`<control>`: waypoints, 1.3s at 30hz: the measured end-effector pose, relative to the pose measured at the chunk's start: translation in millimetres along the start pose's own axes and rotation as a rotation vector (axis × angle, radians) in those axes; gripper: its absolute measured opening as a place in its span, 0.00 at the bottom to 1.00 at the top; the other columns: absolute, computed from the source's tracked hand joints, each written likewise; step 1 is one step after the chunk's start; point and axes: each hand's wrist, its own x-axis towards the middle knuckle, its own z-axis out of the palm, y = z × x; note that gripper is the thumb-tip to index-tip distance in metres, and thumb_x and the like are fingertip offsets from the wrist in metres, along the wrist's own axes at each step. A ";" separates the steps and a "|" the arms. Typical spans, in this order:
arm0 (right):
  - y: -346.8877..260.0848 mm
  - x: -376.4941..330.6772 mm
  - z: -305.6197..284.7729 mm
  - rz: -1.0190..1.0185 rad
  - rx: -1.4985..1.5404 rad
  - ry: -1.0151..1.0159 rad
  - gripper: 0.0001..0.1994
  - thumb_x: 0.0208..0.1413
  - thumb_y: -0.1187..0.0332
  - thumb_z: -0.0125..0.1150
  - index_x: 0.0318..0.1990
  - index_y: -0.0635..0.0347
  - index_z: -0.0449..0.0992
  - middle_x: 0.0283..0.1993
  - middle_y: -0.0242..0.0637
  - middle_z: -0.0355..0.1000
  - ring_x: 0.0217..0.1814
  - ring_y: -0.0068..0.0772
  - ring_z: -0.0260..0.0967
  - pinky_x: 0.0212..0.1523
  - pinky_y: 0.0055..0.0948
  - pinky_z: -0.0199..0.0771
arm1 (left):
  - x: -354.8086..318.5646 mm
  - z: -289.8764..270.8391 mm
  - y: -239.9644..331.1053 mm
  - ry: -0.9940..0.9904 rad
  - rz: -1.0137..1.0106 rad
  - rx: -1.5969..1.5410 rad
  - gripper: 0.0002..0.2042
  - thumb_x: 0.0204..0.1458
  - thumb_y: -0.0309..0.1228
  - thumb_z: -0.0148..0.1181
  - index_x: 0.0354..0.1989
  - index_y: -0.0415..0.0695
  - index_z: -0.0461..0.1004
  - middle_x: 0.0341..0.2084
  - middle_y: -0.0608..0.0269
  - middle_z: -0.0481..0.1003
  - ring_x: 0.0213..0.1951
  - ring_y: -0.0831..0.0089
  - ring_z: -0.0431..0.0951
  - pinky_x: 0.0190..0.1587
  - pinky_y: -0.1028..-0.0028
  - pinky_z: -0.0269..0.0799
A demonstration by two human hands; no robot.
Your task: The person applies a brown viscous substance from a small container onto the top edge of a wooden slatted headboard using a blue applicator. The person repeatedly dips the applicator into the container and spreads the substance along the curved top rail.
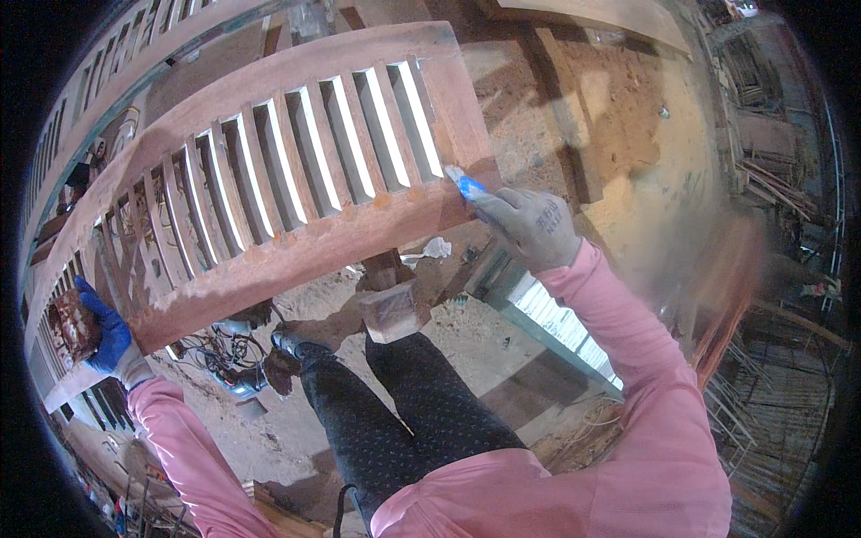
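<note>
A long reddish wooden frame (296,242) with several slats lies slanted across the view, from lower left to upper right. My right hand (529,229), in a grey glove with blue fingertips, presses its fingers on the frame's near rail at the right end, by the last slat. My left hand (108,336), in a blue glove, is at the frame's far left end and holds a small brown lump (76,325) that looks like a pad smeared with filler. Orange-brown patches dot the near rail at the slat joints.
A wooden block (390,309) props the frame from below. A tangle of cables and a power tool (229,359) lie on the sawdust-covered floor. More slatted frames (99,99) stand behind at the left. Stacked timber (771,179) fills the right side.
</note>
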 end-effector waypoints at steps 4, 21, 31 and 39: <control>12.2 11.5 2.8 0.112 0.126 0.124 0.23 0.60 0.67 0.62 0.64 0.43 0.76 0.36 0.39 0.79 0.36 0.46 0.81 0.34 0.41 0.80 | -3.9 1.1 -1.1 0.025 -0.023 0.014 0.31 0.68 0.35 0.53 0.76 0.35 0.53 0.76 0.33 0.49 0.75 0.34 0.51 0.72 0.45 0.65; 5.5 -6.9 0.3 0.092 0.020 -0.024 0.26 0.59 0.68 0.64 0.67 0.45 0.74 0.38 0.38 0.81 0.35 0.43 0.81 0.35 0.40 0.80 | 4.3 -3.5 -0.6 0.100 0.002 0.050 0.33 0.67 0.35 0.55 0.76 0.34 0.53 0.76 0.32 0.49 0.75 0.33 0.50 0.73 0.45 0.64; 11.3 7.2 3.7 0.084 0.277 0.310 0.23 0.60 0.71 0.63 0.64 0.46 0.77 0.44 0.38 0.82 0.38 0.41 0.82 0.35 0.39 0.81 | -1.7 16.2 -1.6 0.004 -0.015 0.051 0.31 0.68 0.33 0.53 0.76 0.34 0.53 0.75 0.32 0.50 0.75 0.35 0.52 0.73 0.47 0.66; 35.0 62.4 15.7 0.009 -0.058 0.142 0.20 0.63 0.68 0.60 0.63 0.53 0.77 0.45 0.42 0.82 0.39 0.43 0.82 0.35 0.38 0.82 | -15.1 74.1 -53.7 0.175 0.122 0.964 0.28 0.71 0.29 0.48 0.76 0.32 0.51 0.75 0.35 0.52 0.75 0.40 0.55 0.75 0.50 0.63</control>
